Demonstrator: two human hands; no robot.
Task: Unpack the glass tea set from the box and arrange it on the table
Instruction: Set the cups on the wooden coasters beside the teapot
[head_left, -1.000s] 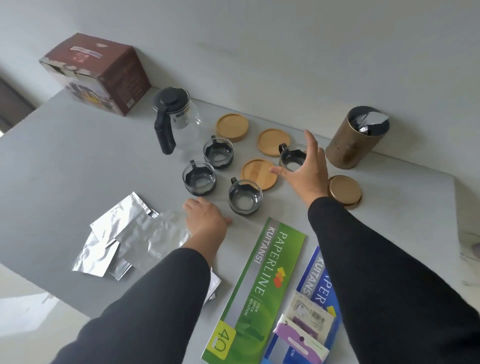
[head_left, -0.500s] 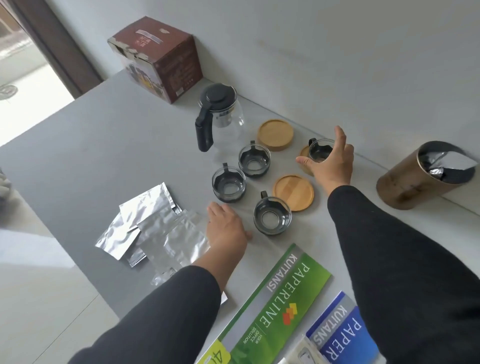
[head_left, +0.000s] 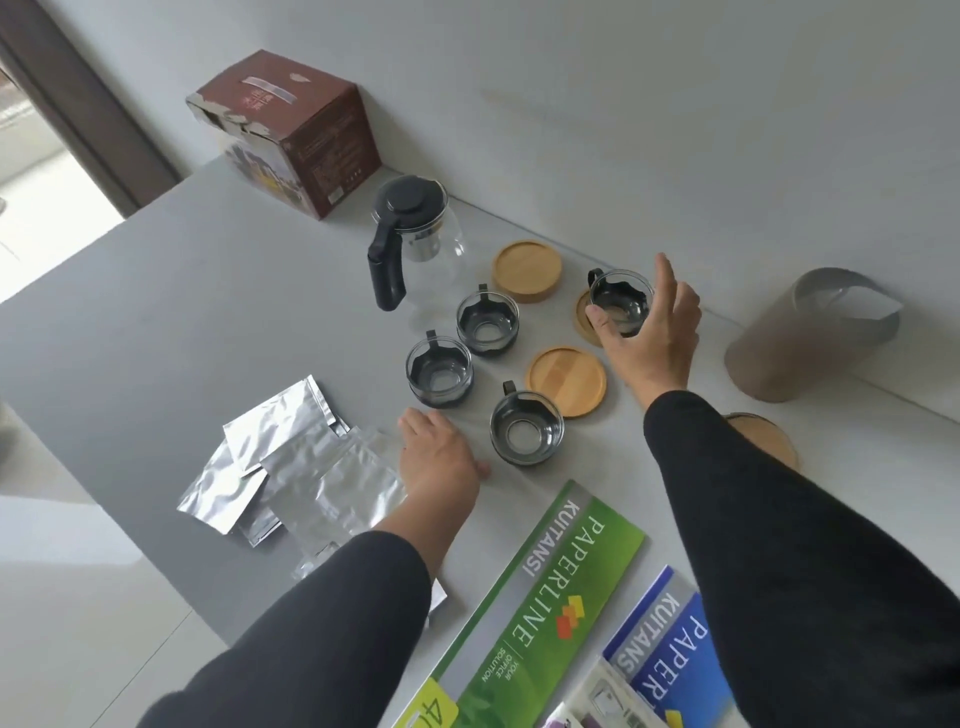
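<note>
right hand (head_left: 649, 332) curls thumb and fingers round a glass cup (head_left: 621, 304) with a black handle, holding it over a wooden coaster (head_left: 587, 319) that is partly hidden beneath it; whether the cup rests on that coaster cannot be told. left hand (head_left: 441, 462) lies palm down on the grey table (head_left: 182, 312), fingers relaxed and loosely spread, holding nothing, its edge touching a pile of foil pouches (head_left: 291, 462). three more cups stand on the bare table: near cup (head_left: 526, 434) just beside the left hand, left cup (head_left: 440, 370), and far cup (head_left: 487, 322) beside the teapot (head_left: 415, 239), which has a black lid and handle. free coasters: one (head_left: 527, 270) behind the far cup, one (head_left: 566, 381) between the near cup and the right hand. the brown box (head_left: 291, 130) stands at the far edge against the wall. a tan canister (head_left: 810, 338), open on top, stands to the right, its lid (head_left: 763, 436) partly hidden by the right sleeve. green (head_left: 545, 613) and blue (head_left: 670, 654) paper packs lie at the near edge.
</note>
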